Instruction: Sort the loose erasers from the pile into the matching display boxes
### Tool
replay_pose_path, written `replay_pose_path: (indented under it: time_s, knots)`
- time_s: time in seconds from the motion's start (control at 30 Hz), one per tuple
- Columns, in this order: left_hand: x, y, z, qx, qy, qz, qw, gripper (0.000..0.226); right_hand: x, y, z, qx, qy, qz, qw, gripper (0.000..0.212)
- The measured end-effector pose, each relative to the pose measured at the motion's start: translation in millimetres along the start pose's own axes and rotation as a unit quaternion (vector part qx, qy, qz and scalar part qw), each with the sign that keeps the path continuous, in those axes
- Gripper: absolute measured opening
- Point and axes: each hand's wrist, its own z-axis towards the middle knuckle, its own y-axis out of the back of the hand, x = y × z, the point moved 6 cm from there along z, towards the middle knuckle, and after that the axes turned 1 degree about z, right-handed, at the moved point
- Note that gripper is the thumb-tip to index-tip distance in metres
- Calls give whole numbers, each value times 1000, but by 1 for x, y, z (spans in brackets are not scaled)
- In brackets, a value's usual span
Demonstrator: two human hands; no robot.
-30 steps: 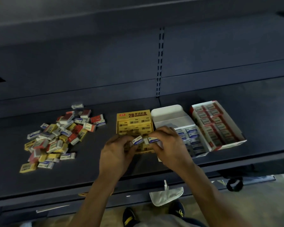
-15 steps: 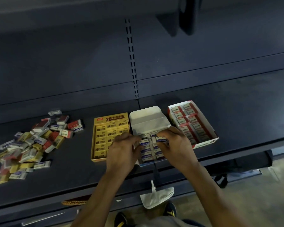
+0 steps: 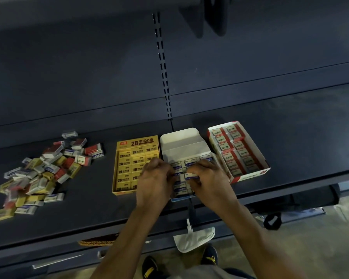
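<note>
Three display boxes stand side by side on the dark shelf: a yellow box (image 3: 136, 144), a white box (image 3: 181, 137) with its lid flap folded back, and a red-and-white box (image 3: 250, 174). Both hands hover over the white box's blue-and-white erasers. My right hand (image 3: 212, 180) pinches a blue-and-white eraser (image 3: 191, 175) just above the rows. My left hand (image 3: 155, 180) has its fingers curled at the box's left side; whether it holds an eraser is hidden. The loose pile of erasers (image 3: 42, 172) lies at the far left.
The shelf's front edge (image 3: 290, 188) runs just below the boxes. A white pouch (image 3: 193, 238) hangs under it, above my shoes and the floor. A slotted upright (image 3: 162, 65) divides the shelf's back wall.
Both hands carried blue-and-white erasers from in front of the yellow box to the white box. They now sit lower, over its rows. My view shifted right.
</note>
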Motion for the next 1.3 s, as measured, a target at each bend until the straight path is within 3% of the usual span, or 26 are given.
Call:
replay_pose_path:
  time_s: [0.1,0.23,0.87,1.07,1.3]
  knots:
    - [-1,8,0,-13,-31,-28,999,10,7,-5,1,9,16,-16,1000,22]
    - [9,19,-7,-41,-17,-63,997,20,15,-12,3,18,23,-23,999,25]
    - [27,15,-14,9,-34,-71,997,22,30,-27,11,35,13,-27,999,6]
    - [33,32,-19,-16,-45,-78,996,24,54,-25,14,0,11,-53,999,16]
    - [71,54,-30,-35,17,-45,998,32,101,-55,20,2,69,9,998,11]
